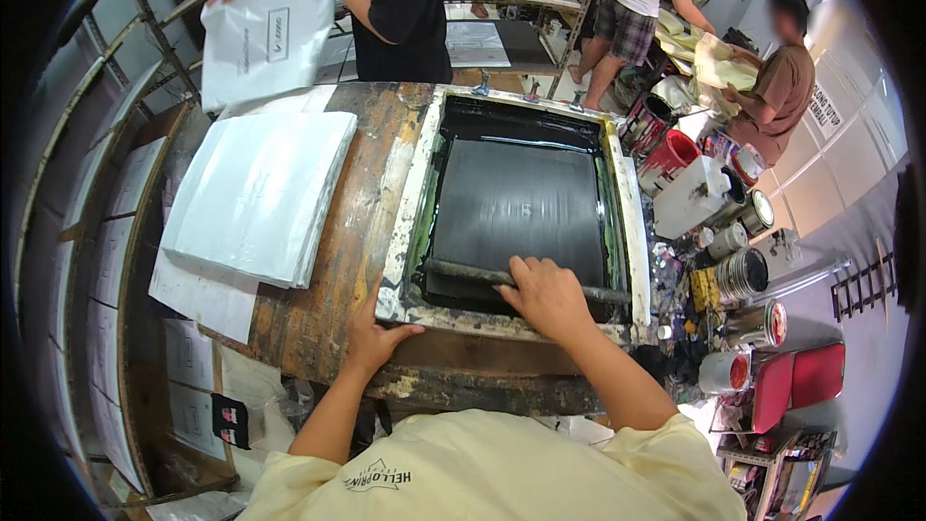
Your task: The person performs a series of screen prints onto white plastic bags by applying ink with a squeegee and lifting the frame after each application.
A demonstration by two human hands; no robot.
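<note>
Right hand: fingers curled over the long dark squeegee bar, gripping it near its middle. The bar lies crosswise at the near end of the black ink-covered mesh, inside the paint-crusted white wooden screen frame.

Left hand: fingers held together, thumb out to the side, palm down, pressing on the frame's near left corner and the worn brown wooden table beside it; it holds nothing.

Stack of white plastic bags lies on the table just left of the frame. Round metal paint cans crowd the right side of the frame. Across the table, a person in a black shirt holds a white bag.
</note>
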